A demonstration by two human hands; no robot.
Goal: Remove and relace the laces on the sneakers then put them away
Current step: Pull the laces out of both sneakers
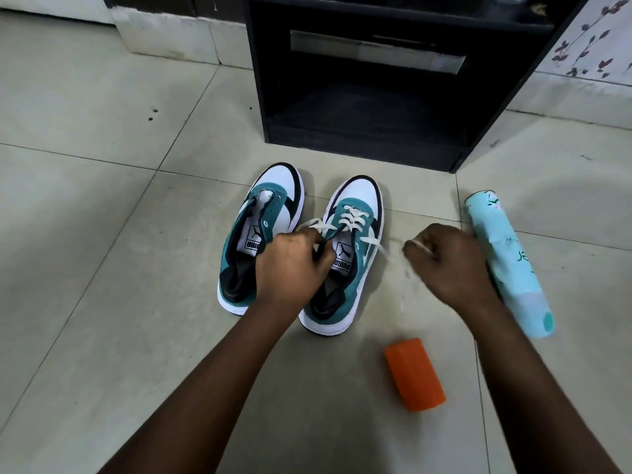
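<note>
Two teal, white and black sneakers stand side by side on the tiled floor. The left sneaker (265, 213) has no lace in its eyelets. The right sneaker (355, 213) carries a white lace (355, 218) crossed through its front eyelets. My left hand (290, 268) sits over the right sneaker's tongue and pinches one lace end at the left side. My right hand (451, 261) is to the right of that shoe, its fingers curled round the other lace end, which runs blurred from the shoe to the hand.
A black open-front cabinet (359, 145) stands just behind the sneakers. A pale turquoise spray can (506, 265) lies on the floor at the right, beside my right hand. An orange block (413, 372) lies on the tiles in front of the right sneaker.
</note>
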